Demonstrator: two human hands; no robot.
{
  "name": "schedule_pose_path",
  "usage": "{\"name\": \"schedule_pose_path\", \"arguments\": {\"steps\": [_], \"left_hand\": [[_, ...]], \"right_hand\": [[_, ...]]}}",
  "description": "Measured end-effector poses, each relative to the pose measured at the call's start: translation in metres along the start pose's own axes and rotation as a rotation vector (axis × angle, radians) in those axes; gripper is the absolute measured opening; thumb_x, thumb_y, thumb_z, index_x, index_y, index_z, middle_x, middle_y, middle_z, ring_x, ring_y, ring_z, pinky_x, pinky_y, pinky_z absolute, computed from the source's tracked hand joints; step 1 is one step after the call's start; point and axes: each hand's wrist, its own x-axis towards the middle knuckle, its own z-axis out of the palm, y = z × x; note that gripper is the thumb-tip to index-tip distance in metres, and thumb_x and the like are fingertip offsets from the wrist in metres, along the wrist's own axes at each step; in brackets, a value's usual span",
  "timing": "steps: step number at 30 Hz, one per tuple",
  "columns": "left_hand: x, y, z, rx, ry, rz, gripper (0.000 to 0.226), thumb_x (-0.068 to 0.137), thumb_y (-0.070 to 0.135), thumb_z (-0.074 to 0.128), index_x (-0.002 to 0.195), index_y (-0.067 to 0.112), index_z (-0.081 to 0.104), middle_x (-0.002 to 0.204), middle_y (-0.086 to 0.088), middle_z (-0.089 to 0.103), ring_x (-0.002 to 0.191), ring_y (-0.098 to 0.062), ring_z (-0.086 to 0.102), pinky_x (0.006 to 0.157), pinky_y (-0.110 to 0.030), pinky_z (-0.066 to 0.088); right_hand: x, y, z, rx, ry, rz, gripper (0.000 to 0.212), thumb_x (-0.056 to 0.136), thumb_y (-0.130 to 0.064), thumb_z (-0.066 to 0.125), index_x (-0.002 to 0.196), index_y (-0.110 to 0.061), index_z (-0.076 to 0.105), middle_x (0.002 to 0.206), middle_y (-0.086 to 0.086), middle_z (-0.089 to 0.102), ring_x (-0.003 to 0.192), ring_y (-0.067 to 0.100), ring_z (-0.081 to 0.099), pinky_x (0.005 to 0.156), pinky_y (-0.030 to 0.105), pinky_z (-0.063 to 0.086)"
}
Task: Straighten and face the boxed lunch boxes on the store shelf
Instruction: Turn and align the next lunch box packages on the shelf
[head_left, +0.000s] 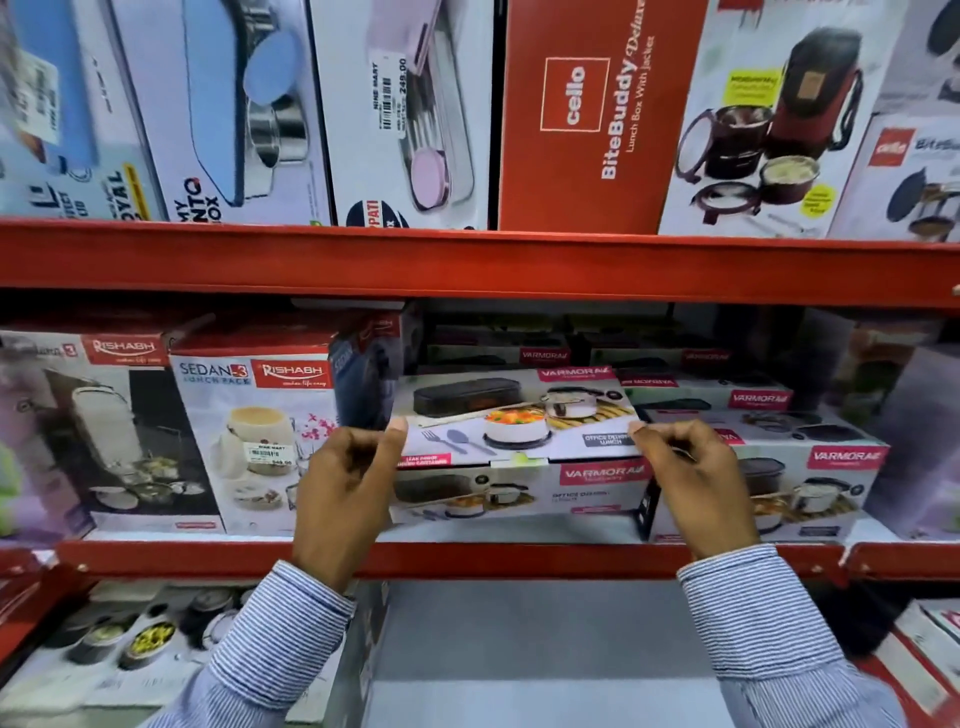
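On the red shelf (467, 558), a white Varmora box (519, 415) with a lunch-set photo lies flat atop another, between Rishabh boxes (260, 415) and more Varmora stock. Left hand (343, 483) and right hand (696, 478) pinch its front corners, fingers curled.

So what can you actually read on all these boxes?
"cello", "BiteBuddy Deluxe", "Lunch Box With Jacket": red box, top shelf.
"249.00": price sticker on the pink box.
"SEDAN-3", "RISHABH": Sedan box.
"VARMORA": held box, gripped by the left hand and right hand, and the boxes beside it.
Small print and other stickers: too blurred.
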Motion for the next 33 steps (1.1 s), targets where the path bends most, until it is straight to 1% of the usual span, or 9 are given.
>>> {"name": "schedule_pose_path", "arguments": {"steps": [3,6,10,14,17,20,23,28,33], "left_hand": [[0.001,-0.004,0.004,0.044,0.03,0.021,0.021,0.086,0.033,0.073,0.097,0.016,0.068,0.093,-0.002,0.078,0.088,-0.019,0.074,0.084,-0.047,0.062],[0.0,-0.015,0.01,0.022,0.003,0.024,0.027,0.083,0.016,0.077,0.107,0.017,0.065,0.103,0.0,0.077,0.096,-0.013,0.073,0.088,-0.038,0.06],[0.002,-0.035,0.017,0.058,0.001,0.029,0.048,0.08,0.006,0.079,0.125,0.013,0.064,0.115,-0.003,0.074,0.101,-0.012,0.072,0.093,-0.03,0.057],[0.006,-0.051,0.025,0.02,0.017,-0.032,0.045,0.077,-0.006,0.077,0.115,0.014,0.064,0.108,-0.004,0.074,0.092,-0.006,0.07,0.07,-0.001,0.051],[0.005,-0.066,0.029,-0.01,0.004,-0.09,0.048,0.076,-0.01,0.076,0.12,0.005,0.064,0.107,-0.009,0.074,0.098,-0.02,0.071,0.07,-0.004,0.053],[0.002,-0.075,0.029,-0.001,-0.003,-0.113,0.047,0.075,-0.01,0.077,0.118,0.007,0.064,0.104,-0.005,0.073,0.097,-0.018,0.07,0.072,-0.007,0.055],[-0.001,-0.078,0.027,0.025,-0.018,-0.099,0.045,0.076,-0.007,0.078,0.11,0.018,0.062,0.098,0.006,0.072,0.099,-0.017,0.072,0.087,-0.028,0.059],[-0.004,-0.08,0.026,0.057,-0.023,-0.083,0.055,0.074,0.009,0.084,0.124,0.016,0.061,0.111,-0.003,0.075,0.101,-0.015,0.073,0.095,-0.04,0.059],[-0.004,-0.079,0.025,0.183,0.006,-0.026,0.065,0.074,0.022,0.086,0.133,0.011,0.061,0.12,-0.006,0.075,0.107,-0.016,0.071,0.101,-0.039,0.056]], "right_hand": [[0.003,0.011,0.002,-0.001,-0.016,-0.025,0.027,0.082,-0.024,0.072,0.106,-0.015,0.066,0.095,-0.004,0.069,0.091,0.013,0.067,0.085,0.037,0.056],[0.007,0.026,0.008,-0.04,-0.069,-0.028,0.049,0.08,-0.011,0.073,0.127,-0.01,0.059,0.104,0.008,0.069,0.095,0.02,0.068,0.089,0.035,0.055],[0.007,0.041,0.019,-0.192,-0.066,-0.055,0.043,0.074,-0.007,0.078,0.115,-0.013,0.066,0.09,0.001,0.068,0.082,0.016,0.069,0.075,0.02,0.052],[0.007,0.05,0.029,-0.284,-0.056,-0.066,0.034,0.072,-0.003,0.078,0.098,-0.017,0.062,0.077,-0.009,0.062,0.068,0.003,0.063,0.051,0.001,0.041],[0.006,0.057,0.034,-0.366,-0.045,-0.074,0.03,0.073,-0.006,0.078,0.095,-0.016,0.06,0.083,0.001,0.066,0.071,0.014,0.066,0.057,0.005,0.04],[0.002,0.064,0.037,-0.428,-0.053,-0.097,0.023,0.075,-0.007,0.076,0.094,-0.01,0.062,0.087,0.008,0.068,0.078,0.024,0.069,0.07,0.027,0.056],[-0.003,0.069,0.038,-0.445,-0.069,-0.087,0.026,0.077,-0.008,0.074,0.101,-0.007,0.065,0.095,0.012,0.07,0.083,0.026,0.07,0.08,0.036,0.059],[-0.01,0.075,0.037,-0.398,-0.076,-0.072,0.043,0.079,-0.011,0.074,0.12,-0.006,0.064,0.11,0.014,0.072,0.088,0.023,0.07,0.079,0.023,0.052],[-0.015,0.074,0.034,-0.391,-0.107,-0.07,0.052,0.082,-0.02,0.071,0.131,-0.008,0.058,0.119,0.014,0.071,0.106,0.026,0.069,0.091,0.03,0.052]]}}
